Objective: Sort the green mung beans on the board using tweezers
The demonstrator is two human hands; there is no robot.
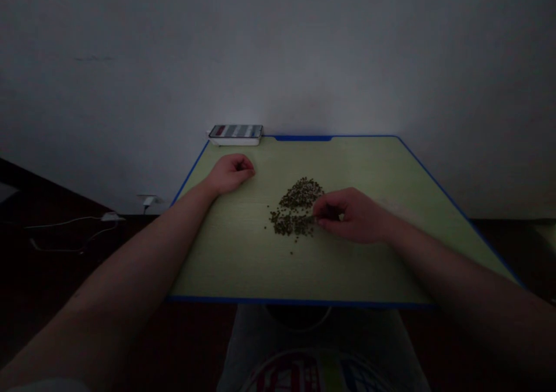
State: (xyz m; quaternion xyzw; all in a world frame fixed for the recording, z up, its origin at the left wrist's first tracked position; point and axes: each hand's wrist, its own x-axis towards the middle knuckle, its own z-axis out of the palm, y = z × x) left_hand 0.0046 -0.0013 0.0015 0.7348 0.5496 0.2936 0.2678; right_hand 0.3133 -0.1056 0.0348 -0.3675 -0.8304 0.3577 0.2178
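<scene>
The right hand (350,215) is half curled, its forefinger and thumb bent toward each other with a dark hollow between them. The fingertips reach the right edge of the small dark grains, but in the dim light I cannot tell whether they are pressed together or pinch a grain.

The grains lie in two neighbouring patches on the pale green worktop (243,253). From the middle of the right hand, the lower patch (284,224) is at nine o'clock, right beside the fingertips, and the upper patch (303,193), which has paler bits among the dark ones, is at ten o'clock. A few loose grains are scattered around the lower patch, one of them apart at its six o'clock side.

The right forearm comes in from four o'clock, low over the worktop, the hand turned with its thumb side toward the body.

The left hand (230,173) is loosely curled at the worktop's left side, well apart from the grains, which lie at four o'clock from it. Whether its thumb and forefinger touch is unclear. Its forearm comes in from seven o'clock. Near the left hand, at twelve o'clock, a phone (238,131) lies on a white box (237,141).
</scene>
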